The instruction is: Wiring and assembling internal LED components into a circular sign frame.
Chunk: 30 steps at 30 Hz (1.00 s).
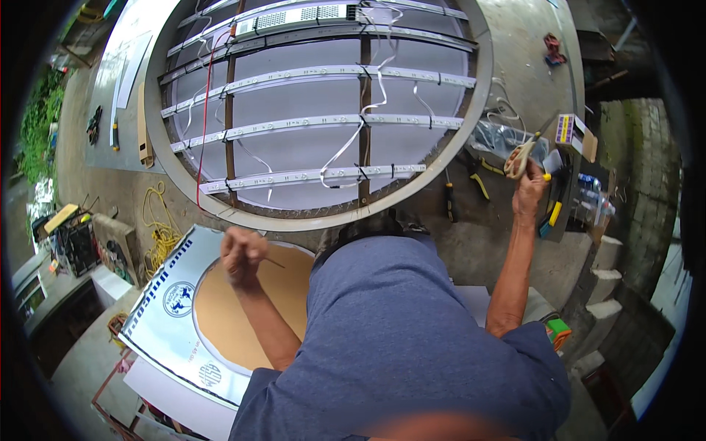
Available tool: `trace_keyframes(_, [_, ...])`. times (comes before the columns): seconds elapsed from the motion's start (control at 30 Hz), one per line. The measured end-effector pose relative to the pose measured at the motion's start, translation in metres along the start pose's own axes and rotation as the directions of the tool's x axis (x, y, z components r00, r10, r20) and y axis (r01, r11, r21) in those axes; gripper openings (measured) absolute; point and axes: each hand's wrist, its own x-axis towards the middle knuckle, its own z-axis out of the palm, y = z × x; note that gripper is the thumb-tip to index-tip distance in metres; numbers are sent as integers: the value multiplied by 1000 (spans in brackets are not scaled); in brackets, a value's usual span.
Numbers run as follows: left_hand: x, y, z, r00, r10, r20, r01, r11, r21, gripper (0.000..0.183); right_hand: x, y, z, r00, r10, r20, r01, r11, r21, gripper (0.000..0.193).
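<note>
My right hand (pixel 529 189) is closed on the cream handles of a pair of scissors (pixel 518 159), whose blades point up and away. My left hand (pixel 243 253) is curled and slightly blurred. A thin dark strip (pixel 274 262) sticks out of it, too fine to name. In front of me lies a large round light frame (pixel 294 220) with a pale metal rim. Rows of LED strips (pixel 294 131) cross it on dark bars, with white wires and a red wire (pixel 208 110). A perforated metal power supply (pixel 298 18) sits near its far side.
Yellow-handled pliers (pixel 479 184), a yellow and black cutter (pixel 555 214) and a small box (pixel 576 137) lie at the right. A printed sheet with a round cutout (pixel 165 312) is at lower left, near a coiled yellow cord (pixel 163 239). Concrete blocks (pixel 605 272) stand at right.
</note>
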Motion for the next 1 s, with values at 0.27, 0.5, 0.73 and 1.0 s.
trace_keyframes(0.27, [72,-67,174,673,-289,681,-320,716,621,9,-138,42,-18,959,213,-185,-279,813,-511,15])
trace_keyframes(0.5, [50,-155,224,545,-446,710,-342,656,673,16,-190,57,-43,957,167,-239,-290,636,-715,24])
trace_keyframes(0.73, [52,-209,247,433,-437,789,-416,679,605,18,-154,68,-104,1000,-31,2,11,298,-955,24])
trace_keyframes(1.0, [78,-271,312,522,-232,821,-493,703,512,15,-70,66,-134,982,-14,186,187,60,-981,27])
